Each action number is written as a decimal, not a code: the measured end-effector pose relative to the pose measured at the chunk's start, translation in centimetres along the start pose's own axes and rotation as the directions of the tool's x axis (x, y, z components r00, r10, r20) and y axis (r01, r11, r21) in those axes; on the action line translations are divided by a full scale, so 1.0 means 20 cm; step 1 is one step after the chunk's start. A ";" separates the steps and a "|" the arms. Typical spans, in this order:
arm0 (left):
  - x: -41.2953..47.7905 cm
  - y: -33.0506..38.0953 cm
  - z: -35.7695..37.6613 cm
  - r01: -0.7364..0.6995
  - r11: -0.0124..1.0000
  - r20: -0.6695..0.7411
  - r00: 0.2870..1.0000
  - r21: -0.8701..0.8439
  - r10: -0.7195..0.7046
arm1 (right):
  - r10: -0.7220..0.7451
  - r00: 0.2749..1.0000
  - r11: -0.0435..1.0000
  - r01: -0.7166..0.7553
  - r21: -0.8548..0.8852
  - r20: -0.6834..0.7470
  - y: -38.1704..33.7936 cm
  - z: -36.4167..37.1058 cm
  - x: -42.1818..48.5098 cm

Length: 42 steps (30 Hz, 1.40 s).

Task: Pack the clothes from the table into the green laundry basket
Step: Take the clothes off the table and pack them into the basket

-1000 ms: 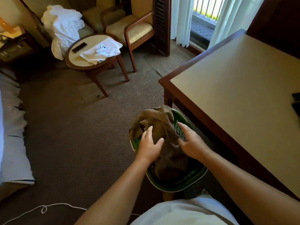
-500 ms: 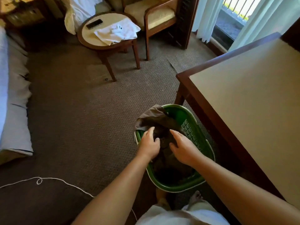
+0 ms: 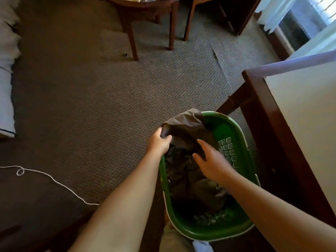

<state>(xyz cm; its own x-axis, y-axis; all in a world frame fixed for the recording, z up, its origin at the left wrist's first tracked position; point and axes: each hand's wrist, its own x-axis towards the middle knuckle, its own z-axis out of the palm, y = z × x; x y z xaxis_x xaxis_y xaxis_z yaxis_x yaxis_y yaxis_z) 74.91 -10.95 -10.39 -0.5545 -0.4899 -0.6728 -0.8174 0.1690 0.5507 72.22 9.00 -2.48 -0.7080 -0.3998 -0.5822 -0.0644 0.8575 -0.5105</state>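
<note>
The green laundry basket (image 3: 234, 131) stands on the carpet beside the table's near corner. A brown garment (image 3: 187, 126) fills its inside, and one end drapes over the far left rim. My left hand (image 3: 158, 144) grips that draped end at the rim. Inside the basket, my right hand (image 3: 211, 160) lies flat on the garment with fingers spread. More dark cloth sits at the basket's bottom.
The wood-edged table (image 3: 300, 113) with a pale top stands at the right. Legs of a round side table (image 3: 131, 40) and a chair (image 3: 187, 24) rise at the top. A white cord (image 3: 52, 180) trails over the carpet at the left. Bedding (image 3: 7, 99) lines the left edge.
The view has tilted down toward the basket. The garment has sunk deeper in. My left hand moved to the rim and closed on the draped end.
</note>
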 end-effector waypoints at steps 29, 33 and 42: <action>-0.66 0.06 0.22 -0.070 0.988 -0.010 0.998 -0.135 0.069 | 0.186 0.980 0.881 -0.132 0.454 -0.076 0.11 -0.02 -0.38; -0.68 0.01 0.24 -0.073 0.997 0.103 0.992 0.005 0.072 | 0.180 0.981 0.904 -0.137 0.405 -0.070 0.13 0.01 -0.46; -1.07 0.16 0.25 -0.404 0.914 0.261 0.879 -0.035 0.399 | 0.147 0.941 0.956 -0.056 0.289 -0.305 0.15 -0.10 -0.78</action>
<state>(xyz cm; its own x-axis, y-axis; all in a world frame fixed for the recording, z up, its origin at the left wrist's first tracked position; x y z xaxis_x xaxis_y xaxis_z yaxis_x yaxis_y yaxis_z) 83.27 4.31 3.32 -0.8541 -0.1397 -0.5010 -0.5176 0.3223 0.7926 81.66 18.45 6.37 -0.8900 -0.1510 -0.4303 0.1814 0.7485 -0.6379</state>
